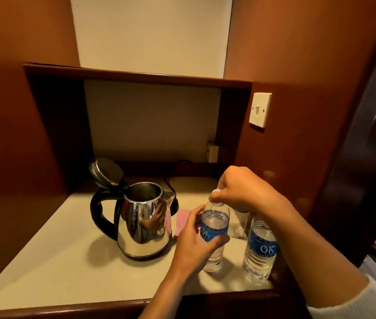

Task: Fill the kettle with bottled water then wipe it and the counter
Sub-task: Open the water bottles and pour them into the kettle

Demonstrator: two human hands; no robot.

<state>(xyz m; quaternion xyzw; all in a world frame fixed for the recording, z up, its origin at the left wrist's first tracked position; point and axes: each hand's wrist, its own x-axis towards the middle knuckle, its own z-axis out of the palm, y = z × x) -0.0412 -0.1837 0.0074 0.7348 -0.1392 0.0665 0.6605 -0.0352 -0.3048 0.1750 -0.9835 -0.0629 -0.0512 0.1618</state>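
Our left hand point(192, 238) grips a clear ribbed plastic bottle point(214, 229) labelled "OK"; our right hand point(235, 189) pinches its white cap point(216, 191). The shiny steel kettle point(143, 217) stands mid-worktop point(55, 261), lid open.

Counter point(44, 261) left of kettle point(144, 226) lies open; bottles point(259, 252) crowd the right.

Glossy mirror-steel kettle point(144, 223), clear plastic bottle point(214, 229), matt counter point(67, 261).

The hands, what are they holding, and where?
The left hand wraps around the water bottle at its blue label. The right hand pinches the white cap just above the bottle's neck.
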